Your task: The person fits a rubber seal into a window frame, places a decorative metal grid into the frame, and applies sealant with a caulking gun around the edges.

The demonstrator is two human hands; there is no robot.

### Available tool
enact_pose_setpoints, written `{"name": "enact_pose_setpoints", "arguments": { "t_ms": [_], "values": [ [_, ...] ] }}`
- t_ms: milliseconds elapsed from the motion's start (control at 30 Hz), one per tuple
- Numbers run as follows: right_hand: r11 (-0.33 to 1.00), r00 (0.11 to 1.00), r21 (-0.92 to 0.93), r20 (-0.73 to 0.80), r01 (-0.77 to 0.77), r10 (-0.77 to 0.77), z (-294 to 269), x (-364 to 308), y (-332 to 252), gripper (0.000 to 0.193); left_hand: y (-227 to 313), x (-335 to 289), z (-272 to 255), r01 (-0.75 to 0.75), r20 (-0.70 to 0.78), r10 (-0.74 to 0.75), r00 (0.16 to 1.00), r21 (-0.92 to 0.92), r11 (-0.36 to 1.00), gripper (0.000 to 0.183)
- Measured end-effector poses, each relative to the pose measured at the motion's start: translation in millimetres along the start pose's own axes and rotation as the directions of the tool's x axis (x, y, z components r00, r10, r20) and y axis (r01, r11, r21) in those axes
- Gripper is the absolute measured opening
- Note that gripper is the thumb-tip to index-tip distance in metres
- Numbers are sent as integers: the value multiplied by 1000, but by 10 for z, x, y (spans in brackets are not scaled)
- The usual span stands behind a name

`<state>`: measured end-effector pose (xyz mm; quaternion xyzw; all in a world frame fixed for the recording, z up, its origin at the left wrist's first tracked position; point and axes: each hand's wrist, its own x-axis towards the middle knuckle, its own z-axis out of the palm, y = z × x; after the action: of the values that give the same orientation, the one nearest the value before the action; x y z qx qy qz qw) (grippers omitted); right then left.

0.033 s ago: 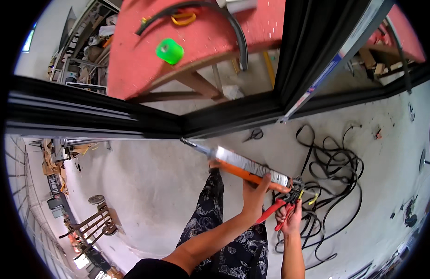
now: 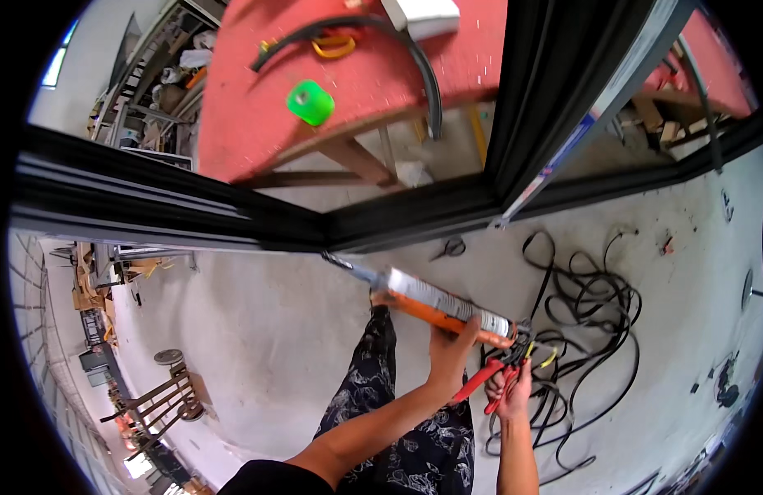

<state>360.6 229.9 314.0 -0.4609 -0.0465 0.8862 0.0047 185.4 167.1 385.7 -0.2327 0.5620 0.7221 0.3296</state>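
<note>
A caulking gun with an orange barrel, loaded with a white sealant cartridge, slants across in front of me. My left hand supports the barrel near its rear end, thumb up along the side. My right hand is closed around the red handle and trigger. The nozzle points up and left, its dark tip at or very close to the lower edge of the black frame, by a corner joint. Whether the tip touches is not clear. Some left fingers are hidden beneath the barrel.
A tangled black strip lies on the floor at right, and scissors beneath the frame. Behind the frame, a red-topped table carries a green roll. A wooden stool lies at lower left.
The whole view has shifted slightly. Both hands keep their hold on the caulking gun, and its nozzle stays by the same frame corner.
</note>
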Motion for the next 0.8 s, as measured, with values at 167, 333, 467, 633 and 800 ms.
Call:
{"name": "enact_pose_setpoints", "arguments": {
  "t_ms": [167,333,467,633,800],
  "values": [
    [997,991,32,117,-70,66,250,-266,-21,81,473,-534,105,-249,126,225,966,229,941,22],
    [989,987,-92,106,-113,122,682,-390,-124,76,1086,-954,261,-350,242,302,922,186,918,18],
    [981,971,-164,195,-107,138,1055,-442,-153,73,1487,-1185,281,-435,311,354,882,249,865,22],
    [977,930,-178,327,-114,168,1401,-557,-56,74,1734,-1216,244,-639,289,572,767,278,717,31],
    [967,904,-255,410,-12,119,1605,-592,-114,76,1897,-1260,295,-699,233,661,713,311,644,38]
  ]
}}
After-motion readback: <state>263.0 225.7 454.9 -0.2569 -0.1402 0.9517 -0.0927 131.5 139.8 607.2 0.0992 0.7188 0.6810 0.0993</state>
